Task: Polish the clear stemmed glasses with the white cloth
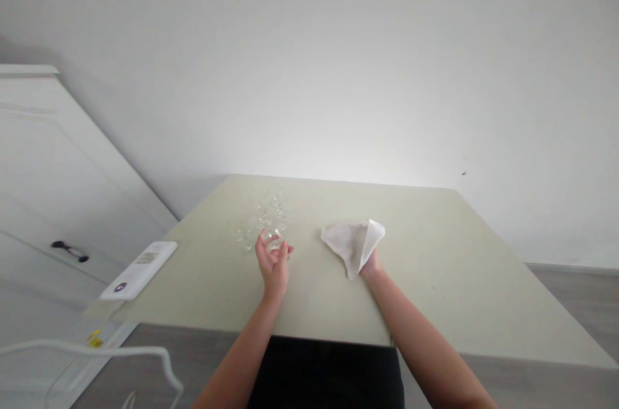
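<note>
Left hand (274,259) up, palm turned inward, fingers and thumb curled round a clear piece (273,240); contact looked light, at the fingertips. Right hand (371,264) sat under and behind a white cloth (345,242), which draped over it with one corner hanging toward the near side. Cloth hid most of the fingers, so whether they were closed on it or merely propping it could not be told. Gap between the two hands; piece and cloth well apart.

Just beyond the left hand, a loose scatter of clear bits (269,208) on the pale table (449,267), outlines hard to pick out against the top. Farther left, at the table's edge, a white box (145,267); past it, a cabinet (53,170).

Risks, as judged: piece looked smooth, so a light fingertip hold could let it slip and drop onto the table. Left hand stood so near the scatter that a knuckle might knock bits about, and their see-through look would make strays easy to miss. Cloth seemed limp; if only propped, it could slide off the right hand, or its hanging corner could snag or fold over.
</note>
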A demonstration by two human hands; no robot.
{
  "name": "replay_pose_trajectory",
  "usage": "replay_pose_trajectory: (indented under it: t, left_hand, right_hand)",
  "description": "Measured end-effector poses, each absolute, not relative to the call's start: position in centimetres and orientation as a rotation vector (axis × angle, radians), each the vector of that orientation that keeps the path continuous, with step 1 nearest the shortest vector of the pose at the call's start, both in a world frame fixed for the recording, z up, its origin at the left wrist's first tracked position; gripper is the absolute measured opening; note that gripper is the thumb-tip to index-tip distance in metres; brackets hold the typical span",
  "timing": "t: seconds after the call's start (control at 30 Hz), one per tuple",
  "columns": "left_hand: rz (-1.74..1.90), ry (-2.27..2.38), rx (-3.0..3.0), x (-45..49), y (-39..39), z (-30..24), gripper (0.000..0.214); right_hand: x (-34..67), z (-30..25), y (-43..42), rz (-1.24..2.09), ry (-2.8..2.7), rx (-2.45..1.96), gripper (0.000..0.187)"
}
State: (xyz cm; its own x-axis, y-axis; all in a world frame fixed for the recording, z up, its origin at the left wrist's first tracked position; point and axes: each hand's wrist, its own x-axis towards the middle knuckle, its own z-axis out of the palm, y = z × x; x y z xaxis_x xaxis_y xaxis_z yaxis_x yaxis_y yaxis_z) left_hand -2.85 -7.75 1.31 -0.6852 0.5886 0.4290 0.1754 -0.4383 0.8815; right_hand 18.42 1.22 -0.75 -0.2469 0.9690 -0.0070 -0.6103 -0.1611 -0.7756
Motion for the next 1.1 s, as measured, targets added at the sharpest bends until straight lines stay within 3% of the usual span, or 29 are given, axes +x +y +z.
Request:
replay_pose_trajectory:
  t: [0.13,0.27,0.33,0.4,0.5,0.63,0.7,0.97,1.1]
  left_hand:
    - [1.748,1.491,1.356,-0.5,-7.5,2.6,0.058]
    - [0.996,1.675,2.078,1.2,-5.9,4.6,0.063]
    - [0.661,1.777,2.312,2.0,-4.9,5.5,0.054]
    - [0.449,1.875,2.439,3.0,-4.1,5.9,0.032]
    - [0.467,1.962,2.576,4.7,-3.3,5.2,0.023]
    - [0.740,2.034,2.605,6.8,-3.3,2.3,0.051]
    - [0.784,2.064,2.591,7.3,-3.4,1.1,0.053]
    - [0.556,2.021,2.562,5.0,-2.6,1.1,0.028]
    - [0.446,1.969,2.432,3.5,-2.0,1.4,0.021]
  right_hand:
    - [18.7,-0.3,0.8,1.824,-0.791,-0.567,0.062]
    - [18.3,-0.5,0.7,1.753,-0.960,-0.579,0.059]
    - [18.0,-0.9,0.8,1.563,-1.087,-0.700,0.049]
    - [17.7,-1.3,1.1,1.333,-1.196,-0.809,0.041]
    - [17.6,-1.7,1.6,1.164,-1.228,-0.866,0.030]
    - [17.8,-1.6,1.9,1.228,-1.049,-0.868,0.031]
    - [17.9,-1.6,1.9,1.256,-1.022,-0.865,0.032]
    - [18.6,-1.2,1.5,1.223,-1.354,-0.868,0.024]
    - [19.2,-0.2,0.6,1.190,-1.644,-0.718,0.044]
